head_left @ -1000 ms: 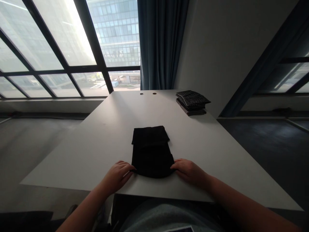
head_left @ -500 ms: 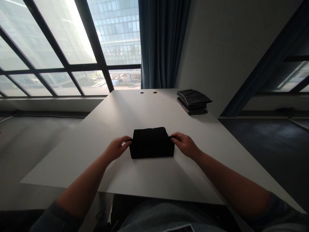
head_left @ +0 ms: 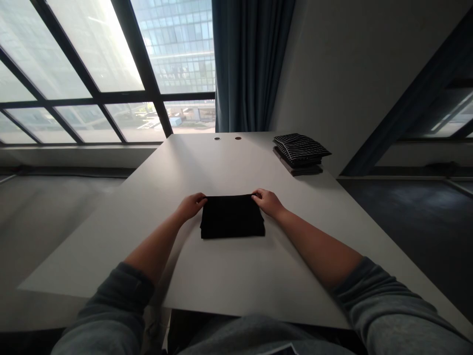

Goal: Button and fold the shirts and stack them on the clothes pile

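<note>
Both hands have slid to the far corners of the folded black cloth (head_left: 232, 216): left hand (head_left: 191, 205) and right hand (head_left: 268, 201) pinch its soft, light, limp edge against the surface (head_left: 229, 276).

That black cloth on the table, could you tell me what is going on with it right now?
A person seated at the white table has a black cloth lying folded into a compact rectangle in front of them. The left hand is at its far left corner and the right hand at its far right corner, fingers on the far edge. A stack of folded striped cloths sits at the table's far right.
</note>
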`<state>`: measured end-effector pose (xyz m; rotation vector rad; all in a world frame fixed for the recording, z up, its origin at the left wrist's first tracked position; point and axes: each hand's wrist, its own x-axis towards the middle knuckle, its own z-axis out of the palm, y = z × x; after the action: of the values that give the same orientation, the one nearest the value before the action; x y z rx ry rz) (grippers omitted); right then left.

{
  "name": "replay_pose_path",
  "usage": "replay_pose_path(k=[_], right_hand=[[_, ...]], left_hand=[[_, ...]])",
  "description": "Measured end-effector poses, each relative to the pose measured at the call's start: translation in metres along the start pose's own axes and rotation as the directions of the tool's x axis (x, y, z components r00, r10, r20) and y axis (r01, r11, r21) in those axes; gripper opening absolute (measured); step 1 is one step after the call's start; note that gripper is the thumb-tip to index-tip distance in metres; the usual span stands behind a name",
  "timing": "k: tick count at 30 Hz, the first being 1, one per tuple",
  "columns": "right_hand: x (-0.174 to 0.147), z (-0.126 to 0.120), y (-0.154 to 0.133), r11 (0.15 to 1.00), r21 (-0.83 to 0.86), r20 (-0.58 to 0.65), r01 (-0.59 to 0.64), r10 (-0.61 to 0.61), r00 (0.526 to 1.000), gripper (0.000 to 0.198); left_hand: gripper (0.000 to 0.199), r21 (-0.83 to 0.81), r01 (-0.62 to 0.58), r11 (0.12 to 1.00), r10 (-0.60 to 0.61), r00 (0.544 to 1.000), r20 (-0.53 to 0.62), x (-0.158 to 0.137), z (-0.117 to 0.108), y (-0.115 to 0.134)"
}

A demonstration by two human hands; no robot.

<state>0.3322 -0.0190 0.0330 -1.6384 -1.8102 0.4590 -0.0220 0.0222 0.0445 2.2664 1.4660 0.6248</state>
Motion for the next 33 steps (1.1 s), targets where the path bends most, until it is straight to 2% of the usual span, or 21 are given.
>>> replay_pose_path(k=[7, 10, 15, 19, 23, 25, 28, 31, 33], right_hand=[[-0.005, 0.023, 0.017, 0.984, -0.168, -0.036, 0.058, -0.065, 0.997, 0.016], [-0.006, 0.025, 0.02, 0.98, -0.188, -0.067, 0.07, -0.083, 0.994, 0.016], [-0.004, 0.025, 0.019, 0.984, -0.174, -0.09, 0.03, -0.047, 0.995, 0.015], [-0.006, 0.02, 0.016, 0.975, -0.202, -0.133, 0.095, -0.124, 0.983, 0.013], [-0.017, 0.01, 0.003, 0.946, -0.238, -0.199, 0.219, -0.268, 0.943, 0.025], [-0.028, 0.009, -0.006, 0.931, -0.234, -0.158, 0.28, -0.321, 0.934, 0.032], [-0.047, 0.016, -0.018, 0.919, -0.238, -0.008, 0.316, -0.327, 0.945, 0.045], [-0.06, 0.028, -0.024, 0.922, -0.284, 0.176, 0.263, -0.22, 0.96, 0.059], [-0.062, 0.033, -0.025, 0.922, -0.32, 0.27, 0.217, -0.131, 0.954, 0.066]], left_hand=[[0.016, 0.048, 0.113, 0.992, -0.11, 0.992, -0.056, 0.0, 0.027, -0.01], [0.017, 0.022, 0.158, 0.987, -0.155, 0.983, -0.096, -0.001, 0.031, -0.011], [0.017, 0.027, 0.178, 0.984, -0.173, 0.978, -0.117, 0.001, 0.031, -0.009], [0.014, 0.136, 0.098, 0.986, -0.075, 0.984, -0.163, -0.003, 0.025, 0.006], [0.022, 0.269, -0.029, 0.963, 0.078, 0.982, -0.172, -0.022, 0.021, 0.043], [0.032, 0.293, -0.097, 0.951, 0.141, 0.981, -0.133, -0.033, 0.024, 0.063], [0.047, 0.322, -0.215, 0.922, 0.237, 0.971, -0.032, -0.047, 0.036, 0.08], [0.059, 0.339, -0.304, 0.89, 0.283, 0.953, 0.111, -0.053, 0.053, 0.079], [0.063, 0.347, -0.31, 0.885, 0.262, 0.948, 0.178, -0.052, 0.063, 0.073]])
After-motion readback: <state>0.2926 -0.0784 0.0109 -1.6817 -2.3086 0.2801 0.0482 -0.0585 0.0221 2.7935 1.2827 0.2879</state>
